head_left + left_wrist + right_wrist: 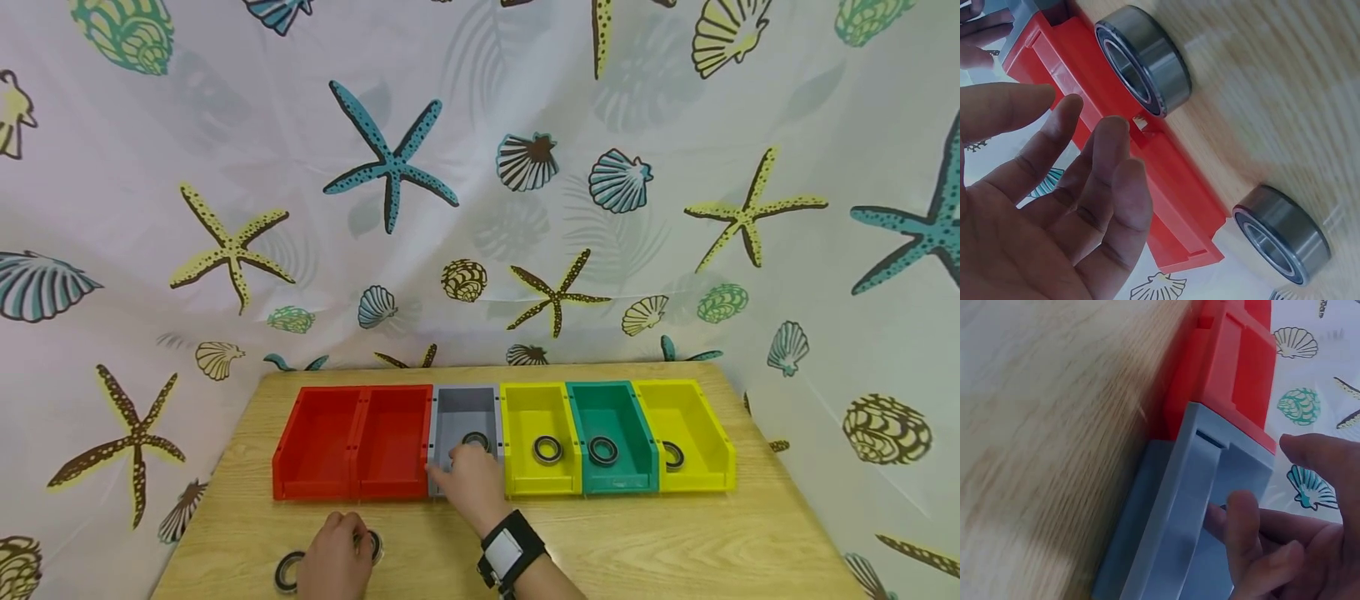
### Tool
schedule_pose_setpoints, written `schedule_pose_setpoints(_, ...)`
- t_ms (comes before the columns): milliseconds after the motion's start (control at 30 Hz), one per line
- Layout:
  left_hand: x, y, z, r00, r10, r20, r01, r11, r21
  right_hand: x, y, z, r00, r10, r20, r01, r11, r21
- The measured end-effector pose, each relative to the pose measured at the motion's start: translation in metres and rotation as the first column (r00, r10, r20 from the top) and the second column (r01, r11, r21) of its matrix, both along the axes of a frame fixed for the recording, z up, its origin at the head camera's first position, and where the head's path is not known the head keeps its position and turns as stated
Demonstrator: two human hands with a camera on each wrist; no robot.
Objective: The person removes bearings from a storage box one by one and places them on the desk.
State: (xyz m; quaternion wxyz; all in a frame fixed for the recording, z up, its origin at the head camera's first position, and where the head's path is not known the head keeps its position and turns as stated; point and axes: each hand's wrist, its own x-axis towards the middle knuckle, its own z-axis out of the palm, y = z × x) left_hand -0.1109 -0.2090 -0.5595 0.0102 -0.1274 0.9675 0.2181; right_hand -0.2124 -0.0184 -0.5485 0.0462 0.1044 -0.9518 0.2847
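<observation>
- The right hand (468, 483) reaches over the front lip of the grey bin (467, 412), at about 12 o'clock from the person. Its fingers are loosely bent and seem to hold nothing.
- A bearing (476, 440) lies in the grey bin, just beyond the fingertips.
- The left hand (333, 554) hovers at 7 o'clock over the surface (675, 542), fingers relaxed and spread, gripping nothing.
- Two loose bearings (1142, 59) lie on the surface, in front of the red bins (352, 442).
- I think it is best to draw the right hand out straight, without pushing the bin.
- The yellow bin (536, 417), green bin (611, 417) and far yellow bin (686, 417) each hold one bearing.
</observation>
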Motion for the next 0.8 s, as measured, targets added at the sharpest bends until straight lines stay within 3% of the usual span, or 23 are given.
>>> schedule_pose_setpoints(200, -0.001, 0.001, -0.001, 1.0, -0.004, 0.021, 0.004, 1.0, 0.006, -0.004, -0.016, -0.001, 0.998, -0.046, 0.03, 0.046, 0.999, 0.012)
schedule_pose_setpoints(367, -0.003, 0.001, -0.003, 1.0, -0.011, 0.022, 0.011, 1.0, 0.01, -0.006, -0.026, -0.001, 0.997, -0.075, 0.037, 0.071, 0.993, 0.091)
schedule_pose_setpoints(800, -0.001, 0.003, -0.005, 1.0, -0.009, 0.001, 0.009, 1.0, 0.006, -0.012, -0.033, -0.012, 0.994, -0.111, -0.02, 0.113, 0.972, 0.206)
